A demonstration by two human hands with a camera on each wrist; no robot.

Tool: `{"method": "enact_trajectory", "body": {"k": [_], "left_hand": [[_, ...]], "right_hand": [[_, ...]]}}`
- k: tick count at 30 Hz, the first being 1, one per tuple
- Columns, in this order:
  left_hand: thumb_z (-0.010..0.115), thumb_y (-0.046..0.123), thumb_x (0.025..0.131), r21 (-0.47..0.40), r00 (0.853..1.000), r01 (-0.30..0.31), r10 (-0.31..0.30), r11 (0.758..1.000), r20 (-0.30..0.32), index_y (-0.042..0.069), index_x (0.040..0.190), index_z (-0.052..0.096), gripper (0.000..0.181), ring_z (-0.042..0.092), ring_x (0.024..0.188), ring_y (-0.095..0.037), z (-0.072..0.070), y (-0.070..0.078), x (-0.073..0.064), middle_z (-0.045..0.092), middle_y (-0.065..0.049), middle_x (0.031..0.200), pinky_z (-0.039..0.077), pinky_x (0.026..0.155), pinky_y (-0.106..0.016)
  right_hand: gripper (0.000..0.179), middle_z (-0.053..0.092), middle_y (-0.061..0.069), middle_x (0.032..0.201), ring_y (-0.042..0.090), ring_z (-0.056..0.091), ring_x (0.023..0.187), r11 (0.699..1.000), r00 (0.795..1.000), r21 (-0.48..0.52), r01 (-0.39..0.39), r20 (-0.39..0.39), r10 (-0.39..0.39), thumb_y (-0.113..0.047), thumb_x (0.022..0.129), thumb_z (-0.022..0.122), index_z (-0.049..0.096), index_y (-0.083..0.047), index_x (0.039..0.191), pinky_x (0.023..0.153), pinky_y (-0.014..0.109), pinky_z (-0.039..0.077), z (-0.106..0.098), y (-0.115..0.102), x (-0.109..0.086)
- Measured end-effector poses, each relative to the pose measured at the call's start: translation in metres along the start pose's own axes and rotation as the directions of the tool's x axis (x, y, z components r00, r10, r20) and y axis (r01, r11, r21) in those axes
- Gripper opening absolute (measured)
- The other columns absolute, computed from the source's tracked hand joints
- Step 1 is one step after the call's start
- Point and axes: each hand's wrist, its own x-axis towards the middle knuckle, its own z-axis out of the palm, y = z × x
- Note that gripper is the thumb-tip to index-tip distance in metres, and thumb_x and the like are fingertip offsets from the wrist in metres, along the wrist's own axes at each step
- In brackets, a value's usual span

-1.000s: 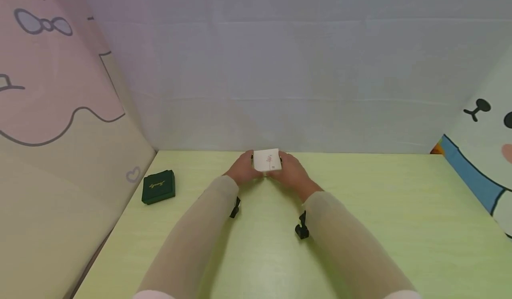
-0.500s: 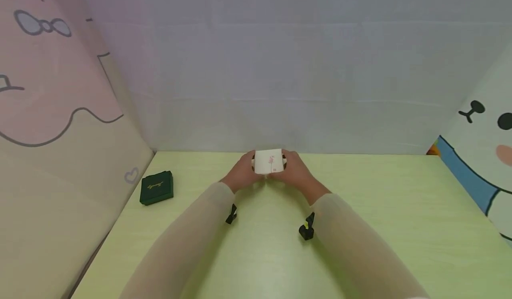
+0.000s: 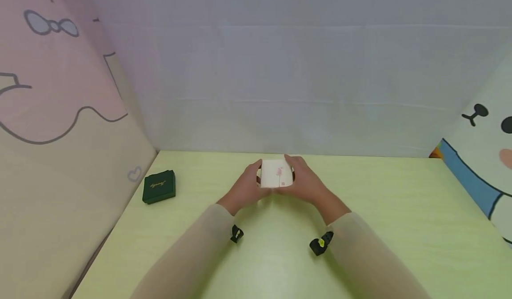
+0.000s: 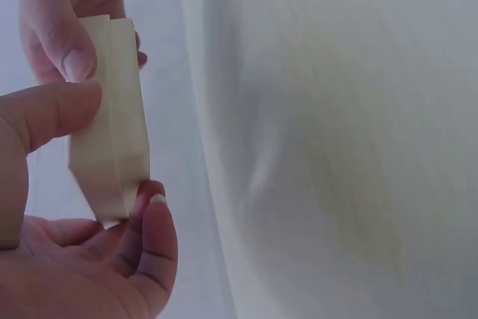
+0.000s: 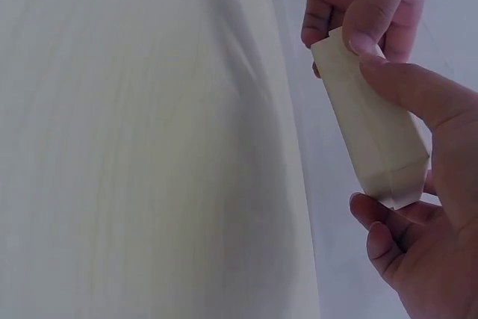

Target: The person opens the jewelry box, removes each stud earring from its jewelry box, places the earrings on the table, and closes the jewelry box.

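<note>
Between my two hands is a small white cardboard box (image 3: 276, 173) with a pink flower printed on the face toward me, held over the far middle of the table. My left hand (image 3: 247, 189) grips its left end and my right hand (image 3: 309, 183) its right end. In the left wrist view, both thumbs press one narrow side of the box (image 4: 125, 128) close to each other, while the left fingers curl around the near end. The right wrist view has the right thumb along the box (image 5: 373, 121) and fingers bent under its near corner.
A dark green box (image 3: 159, 187) with gold lettering lies at the table's left edge. The pale green table (image 3: 400, 210) ends at a grey-white cloth backdrop (image 3: 304, 85). Printed cloth panels rise on the left and right. Black straps (image 3: 320, 244) hang below both sleeves.
Both hands have drawn the white box nearer to me and slightly right, so its printed face looks larger. The green box has stayed in place.
</note>
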Motion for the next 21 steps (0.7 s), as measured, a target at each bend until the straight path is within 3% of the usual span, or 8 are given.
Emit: {"method": "enact_trajectory", "body": {"k": [8,14,21], "left_hand": [[0.080,0.014,0.086,0.018,0.999,0.009,-0.008,1.000,-0.046,0.009,0.164,0.022,0.097,0.054,0.107,-0.021,0.021,0.006,-0.026,0.039,-0.008,0.154,0.052,0.078,-0.034],[0.083,0.023,0.088,-0.020,0.995,0.034,-0.036,0.999,-0.098,0.006,0.164,0.021,0.100,0.053,0.112,-0.022,0.036,0.010,-0.050,0.040,-0.010,0.154,0.051,0.084,-0.037],[0.086,0.028,0.086,-0.066,0.985,0.038,-0.048,0.997,-0.163,0.006,0.162,0.026,0.100,0.054,0.106,-0.021,0.048,0.011,-0.065,0.046,-0.009,0.145,0.051,0.083,-0.037]], "right_hand": [[0.111,0.042,0.013,0.149,0.025,0.055,0.105,1.000,1.000,0.025,0.016,-0.012,-0.016,-0.038,0.075,0.094,0.032,-0.005,0.161,0.087,0.039,0.051,-0.003,0.000,-0.024],[0.109,0.043,0.014,0.150,0.023,0.055,0.103,0.999,0.999,0.026,0.038,0.015,-0.038,-0.035,0.074,0.095,0.034,-0.002,0.158,0.084,0.037,0.050,-0.003,-0.003,-0.042],[0.109,0.043,0.012,0.151,0.022,0.056,0.105,0.999,0.998,0.004,0.042,0.038,-0.042,-0.036,0.073,0.095,0.036,-0.004,0.159,0.085,0.037,0.051,-0.005,-0.009,-0.054]]}}
